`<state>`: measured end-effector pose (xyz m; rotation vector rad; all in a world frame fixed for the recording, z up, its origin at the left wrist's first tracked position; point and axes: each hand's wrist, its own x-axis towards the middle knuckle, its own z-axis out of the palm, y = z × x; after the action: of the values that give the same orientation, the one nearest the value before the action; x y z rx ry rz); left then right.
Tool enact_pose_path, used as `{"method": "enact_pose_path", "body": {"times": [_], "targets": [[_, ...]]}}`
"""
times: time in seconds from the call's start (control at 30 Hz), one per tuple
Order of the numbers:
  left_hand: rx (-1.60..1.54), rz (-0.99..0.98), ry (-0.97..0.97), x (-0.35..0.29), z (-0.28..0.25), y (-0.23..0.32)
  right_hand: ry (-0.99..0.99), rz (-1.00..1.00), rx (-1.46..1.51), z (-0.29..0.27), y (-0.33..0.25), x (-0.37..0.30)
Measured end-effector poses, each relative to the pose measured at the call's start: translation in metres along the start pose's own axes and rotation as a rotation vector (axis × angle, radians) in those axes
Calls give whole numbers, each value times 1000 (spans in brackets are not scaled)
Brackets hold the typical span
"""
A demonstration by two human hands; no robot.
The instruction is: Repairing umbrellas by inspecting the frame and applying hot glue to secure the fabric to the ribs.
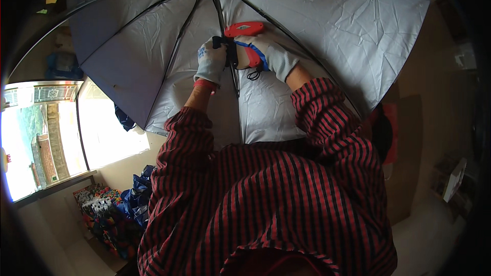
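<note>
Wearing a striped shirt (266, 199), lower centre. Clamping the left hand (210, 60) on a black part (231, 54), upper centre, and the right hand (273, 57) on a red tool (245, 29) just beside. Working over an open silver umbrella (353, 33), top of frame.

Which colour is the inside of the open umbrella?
The umbrella's inside is silvery grey; head view.

Umbrella (353, 25) looks creased, satiny cloth; device (244, 29), smooth plastic.

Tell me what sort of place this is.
Probably a small indoor workshop: there's an open umbrella, a red tool in the right hand, and heaped fabric near the window.
</note>
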<state>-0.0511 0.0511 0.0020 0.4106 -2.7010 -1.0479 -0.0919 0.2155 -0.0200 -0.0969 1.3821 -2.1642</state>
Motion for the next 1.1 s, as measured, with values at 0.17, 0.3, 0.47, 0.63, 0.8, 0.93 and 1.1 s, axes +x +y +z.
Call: {"method": "enact_pose_path", "body": {"times": [0.17, 0.3, 0.47, 0.63, 0.8, 0.93, 1.1], "targets": [[5, -2, -40, 0, 1, -7, 196, 230, -17, 24, -16, -12], [-39, -94, -100, 2, 3, -7, 33, -296, -737, 9, -10, -15], [-260, -227, -97, -25, -9, 12, 158, 167, -61, 3, 7, -56], [-172, -428, -327, -55, -6, 3, 345, 182, -234, 21, 68, -112], [49, -226, -338, -58, 5, -31, 438, 111, -210, 43, 106, -133], [145, -197, -374, -59, 3, -23, 452, 175, -239, 48, 110, -141], [279, -165, -405, -59, 9, -19, 447, 189, -337, 46, 110, -145]]}}
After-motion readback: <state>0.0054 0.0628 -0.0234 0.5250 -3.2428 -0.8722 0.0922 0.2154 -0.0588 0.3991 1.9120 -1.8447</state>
